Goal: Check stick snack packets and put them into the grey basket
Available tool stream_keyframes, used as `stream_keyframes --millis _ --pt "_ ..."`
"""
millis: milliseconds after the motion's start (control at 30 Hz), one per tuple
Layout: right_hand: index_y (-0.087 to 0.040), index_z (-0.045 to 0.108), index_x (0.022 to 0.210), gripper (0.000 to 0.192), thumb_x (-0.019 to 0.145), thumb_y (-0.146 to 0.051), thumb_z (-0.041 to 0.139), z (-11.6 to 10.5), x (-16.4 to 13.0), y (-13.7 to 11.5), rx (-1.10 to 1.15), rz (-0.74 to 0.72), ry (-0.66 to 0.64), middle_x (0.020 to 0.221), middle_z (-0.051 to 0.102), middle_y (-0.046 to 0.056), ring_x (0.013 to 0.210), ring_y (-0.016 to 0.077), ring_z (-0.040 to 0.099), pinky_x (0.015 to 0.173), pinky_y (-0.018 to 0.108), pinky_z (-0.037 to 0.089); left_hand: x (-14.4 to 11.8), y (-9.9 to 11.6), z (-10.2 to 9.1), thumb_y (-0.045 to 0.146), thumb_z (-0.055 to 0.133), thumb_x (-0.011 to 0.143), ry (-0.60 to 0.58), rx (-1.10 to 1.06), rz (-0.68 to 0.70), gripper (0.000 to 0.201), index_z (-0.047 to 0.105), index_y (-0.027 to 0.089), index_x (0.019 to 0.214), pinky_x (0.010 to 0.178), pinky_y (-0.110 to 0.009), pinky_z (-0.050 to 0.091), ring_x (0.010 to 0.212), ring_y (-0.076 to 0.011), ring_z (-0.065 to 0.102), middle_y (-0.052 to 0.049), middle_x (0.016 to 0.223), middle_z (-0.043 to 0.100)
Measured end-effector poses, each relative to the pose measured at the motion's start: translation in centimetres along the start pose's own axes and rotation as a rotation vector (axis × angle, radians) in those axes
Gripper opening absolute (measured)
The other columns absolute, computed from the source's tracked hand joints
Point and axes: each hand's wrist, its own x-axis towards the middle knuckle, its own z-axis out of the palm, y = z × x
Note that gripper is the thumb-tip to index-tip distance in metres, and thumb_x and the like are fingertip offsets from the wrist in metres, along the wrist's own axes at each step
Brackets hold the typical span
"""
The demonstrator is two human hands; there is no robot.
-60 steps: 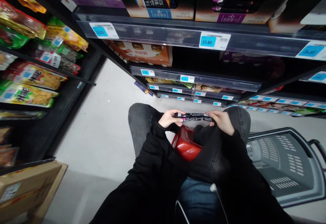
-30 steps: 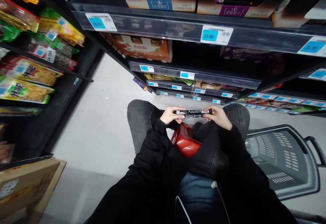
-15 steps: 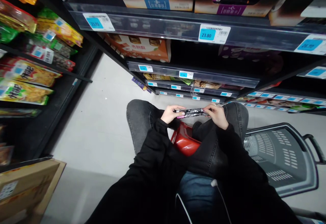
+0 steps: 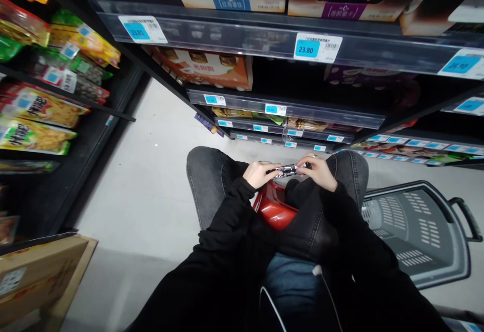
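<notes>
Left hand [image 4: 260,174] and right hand [image 4: 318,171] pinch a thin, shiny black packet [image 4: 288,171] between them.
From the packet, a glossy red object [image 4: 278,214] lies toward six o'clock, a grey basket [image 4: 401,240] at four; uneven pulling could tear it, and too light a fingertip grip could drop it to the floor [image 4: 151,191].

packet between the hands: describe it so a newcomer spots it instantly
Find the spread dark grey jeans. Between the knees, left hand and right hand pinch the packet: slim, shiny, black, unlike the glossy red object lower in view.
</notes>
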Motion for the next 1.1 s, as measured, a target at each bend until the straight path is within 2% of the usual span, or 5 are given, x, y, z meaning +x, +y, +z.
stream_keyframes --millis 333,467,867,967,1100 --pt "-0.023 0.067 0.077 0.018 0.078 -0.037 0.056 0.3 -0.3 -0.8 0.007 -0.033 -0.014 0.087 0.059 0.006 0.076 0.0179 0.056 0.059 0.032 0.049 0.1 0.3 0.7 0.042 0.051 0.081 0.083 -0.019 -0.054 0.031 0.07 0.023 0.095 0.08 -0.026 0.042 0.084 -0.0184 0.062 -0.006 0.091 0.069" --pt "-0.02 0.061 0.076 0.017 0.083 -0.03 0.049 0.9 0.1 -0.8 -0.144 -0.11 0.056 0.083 0.057 0.005 0.081 0.0172 0.054 0.076 0.034 0.045 0.2 0.5 0.8 0.043 0.048 0.082 0.111 -0.004 -0.097 0.033 0.069 0.022 0.097 0.08 -0.027 0.041 0.085 -0.019 0.062 -0.007 0.093 0.069" --pt "-0.019 0.055 0.07 0.015 0.08 -0.029 0.05 2.2 0.9 -0.2 -0.278 0.014 0.337 0.088 0.047 0.008 0.089 0.0214 0.049 0.08 0.037 0.043 1.0 0.6 1.1 0.042 0.056 0.077 0.194 -0.177 -0.249 0.029 0.07 0.021 0.091 0.079 -0.027 0.044 0.084 -0.0189 0.063 -0.004 0.091 0.07" --pt "-0.019 0.054 0.072 0.012 0.075 -0.03 0.057 1.8 0.8 -0.1 -0.166 0.018 0.302 0.084 0.05 0.005 0.084 0.0191 0.051 0.077 0.034 0.045 1.1 -0.2 1.1 0.04 0.063 0.071 0.026 -0.412 -0.336 0.036 0.068 0.015 0.095 0.063 -0.024 0.045 0.063 -0.0146 0.06 -0.003 0.068 0.068" --pt "-0.021 0.05 0.084 0.02 0.071 -0.033 0.06 1.4 0.2 -0.6 0.082 0.113 -0.01 0.083 0.055 0.0 0.061 0.0113 0.052 0.053 0.025 0.046 0.9 -0.3 1.6 0.036 0.068 0.065 -0.413 -0.73 -0.306 0.041 0.064 0.01 0.097 0.046 -0.018 0.037 0.045 -0.0079 0.05 0.003 0.052 0.058"
